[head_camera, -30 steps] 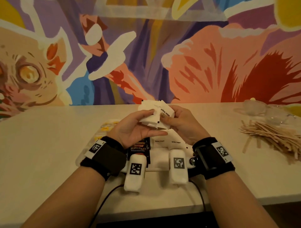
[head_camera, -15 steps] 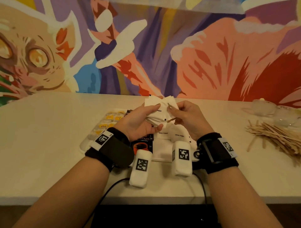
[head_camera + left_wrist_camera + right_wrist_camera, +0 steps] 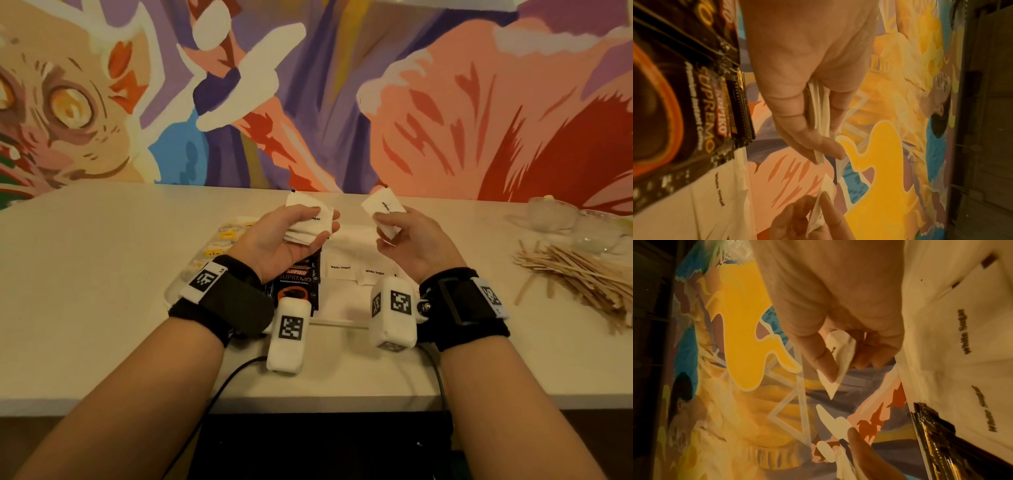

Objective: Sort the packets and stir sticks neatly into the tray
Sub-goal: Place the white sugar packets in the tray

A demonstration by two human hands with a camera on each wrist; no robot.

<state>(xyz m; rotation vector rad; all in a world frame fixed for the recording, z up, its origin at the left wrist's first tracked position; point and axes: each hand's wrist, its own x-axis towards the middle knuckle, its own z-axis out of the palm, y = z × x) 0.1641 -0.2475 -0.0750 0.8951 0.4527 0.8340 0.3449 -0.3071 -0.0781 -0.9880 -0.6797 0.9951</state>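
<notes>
Where the tray [image 3: 178,287] sits on the desk [image 3: 85,274], it holds — left to right — yellow tea packets [image 3: 219,245], black coffee packets [image 3: 296,284] and white sugar packets [image 3: 342,270]. Above it, the left hand [image 3: 274,240] grips a sugar-packet stack [image 3: 313,224]; the right hand [image 3: 416,245] pinches one sugar packet [image 3: 383,207]; stir sticks [image 3: 582,274] lie far right.

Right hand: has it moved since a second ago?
Yes. The right hand has pulled rightward from the left hand, pinching one sugar packet above the tray.

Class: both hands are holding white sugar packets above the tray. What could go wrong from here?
1. The left hand grips a fanned stack of sugar packets; a loose grip could spill them over the coffee sachets.
2. The right hand pinches a single packet near one end; it may land crooked on the tray.
</notes>
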